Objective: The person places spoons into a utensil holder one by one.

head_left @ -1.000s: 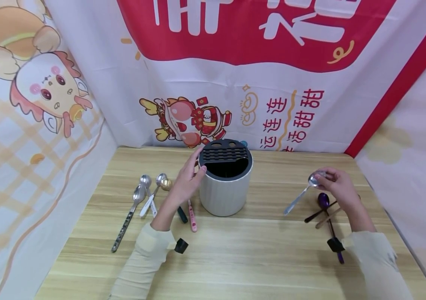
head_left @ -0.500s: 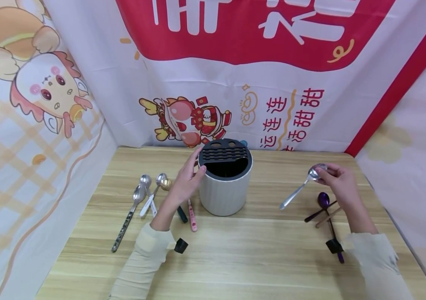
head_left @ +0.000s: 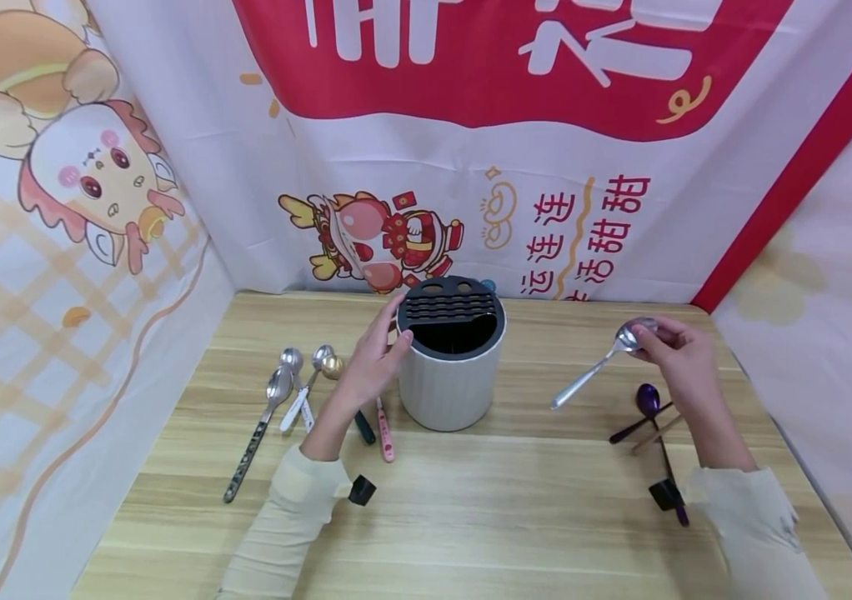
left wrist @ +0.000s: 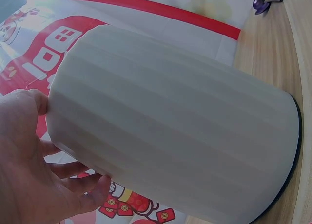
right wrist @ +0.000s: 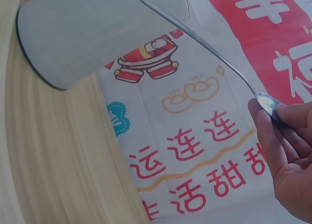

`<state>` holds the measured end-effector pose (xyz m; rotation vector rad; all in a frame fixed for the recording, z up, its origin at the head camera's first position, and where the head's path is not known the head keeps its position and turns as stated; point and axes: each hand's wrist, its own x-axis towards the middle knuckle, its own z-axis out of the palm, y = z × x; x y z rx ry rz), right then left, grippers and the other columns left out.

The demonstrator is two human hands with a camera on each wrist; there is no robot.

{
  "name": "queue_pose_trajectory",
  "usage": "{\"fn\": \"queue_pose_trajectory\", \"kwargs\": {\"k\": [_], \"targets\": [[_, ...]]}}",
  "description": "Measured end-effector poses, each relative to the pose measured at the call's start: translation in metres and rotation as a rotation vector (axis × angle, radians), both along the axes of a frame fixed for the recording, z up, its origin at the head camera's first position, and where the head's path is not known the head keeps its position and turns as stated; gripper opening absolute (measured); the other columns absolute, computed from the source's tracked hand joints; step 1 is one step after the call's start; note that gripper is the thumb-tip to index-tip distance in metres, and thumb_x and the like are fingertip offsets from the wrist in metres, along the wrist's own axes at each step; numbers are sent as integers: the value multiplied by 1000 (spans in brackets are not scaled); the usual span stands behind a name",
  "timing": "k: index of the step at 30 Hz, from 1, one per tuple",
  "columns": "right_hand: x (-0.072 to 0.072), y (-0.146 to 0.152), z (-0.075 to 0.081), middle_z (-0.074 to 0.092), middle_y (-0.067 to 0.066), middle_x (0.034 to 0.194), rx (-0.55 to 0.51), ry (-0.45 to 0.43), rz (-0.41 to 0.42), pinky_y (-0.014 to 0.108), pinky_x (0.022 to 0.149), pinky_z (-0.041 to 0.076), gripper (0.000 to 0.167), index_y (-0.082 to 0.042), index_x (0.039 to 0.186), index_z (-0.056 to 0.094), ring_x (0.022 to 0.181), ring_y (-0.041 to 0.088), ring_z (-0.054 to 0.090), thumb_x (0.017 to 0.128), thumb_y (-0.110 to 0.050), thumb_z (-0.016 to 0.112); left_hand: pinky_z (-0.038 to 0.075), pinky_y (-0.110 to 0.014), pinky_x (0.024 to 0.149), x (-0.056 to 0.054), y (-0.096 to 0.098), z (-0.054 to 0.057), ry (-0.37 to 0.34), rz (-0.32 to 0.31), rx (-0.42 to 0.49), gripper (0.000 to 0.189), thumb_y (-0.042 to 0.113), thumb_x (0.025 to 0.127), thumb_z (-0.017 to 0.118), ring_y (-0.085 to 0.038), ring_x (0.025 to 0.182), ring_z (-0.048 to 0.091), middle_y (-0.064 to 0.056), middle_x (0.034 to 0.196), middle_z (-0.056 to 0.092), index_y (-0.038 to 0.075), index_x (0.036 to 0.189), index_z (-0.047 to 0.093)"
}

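Note:
A white ribbed utensil holder (head_left: 447, 392) with a dark slotted lid stands upright on the table. My left hand (head_left: 373, 362) grips its upper left side; the left wrist view shows thumb and curved fingers of the hand (left wrist: 46, 175) against the holder's wall (left wrist: 170, 121). Over the right part of the table, my right hand (head_left: 677, 358) pinches a silver spoon (head_left: 593, 377) by its bowl. The handle slants down toward the holder. From the right wrist view, the spoon (right wrist: 209, 48) is held between thumb and fingertips of the hand (right wrist: 292, 160), its bowl partly hidden.
Left of the holder lie several spoons, among them a black-handled spoon (head_left: 255, 442), a white-handled one (head_left: 297, 408) and a pink handle (head_left: 384, 437). Below my right hand lie a purple spoon (head_left: 648, 402) and a brown handle (head_left: 657, 435). A printed cloth (head_left: 396, 150) hangs behind.
My right hand has lifted the silver spoon upward and away from the purple spoon, and its handle end has swung left. My left hand and the holder have stayed in place.

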<state>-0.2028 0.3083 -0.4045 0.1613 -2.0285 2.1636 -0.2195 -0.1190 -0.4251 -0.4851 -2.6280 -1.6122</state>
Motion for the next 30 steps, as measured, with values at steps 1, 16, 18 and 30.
{"fn": "queue_pose_trajectory", "kwargs": {"k": [1,16,18,30], "targets": [[1,-1,1,77,-7,88,-8,11,2,18,72,58,16,-11,101,76,79,3,73,93,-2,65,47,-55,107,0,0,0,-1,0,0,62,45,104,41,-38,143,38,-4,167,20,34,159,16],[8,-14,20,77,-3,90,-36,106,-26,19,73,59,17,-4,104,75,80,6,74,92,2,66,45,-57,108,1,1,1,27,-16,-3,60,41,105,41,-37,144,37,-3,167,20,32,159,16],[9,-17,23,77,-3,90,-39,106,-31,20,73,59,17,-2,106,74,80,6,74,91,1,66,45,-57,109,4,1,6,16,-20,1,61,38,106,41,-38,145,36,-4,167,19,29,160,16],[3,-37,34,76,-1,92,-19,155,-53,20,74,59,19,3,110,72,81,8,73,92,-3,68,47,-56,107,2,1,1,26,-9,6,62,41,105,42,-37,144,38,-5,167,21,31,160,16]]}}
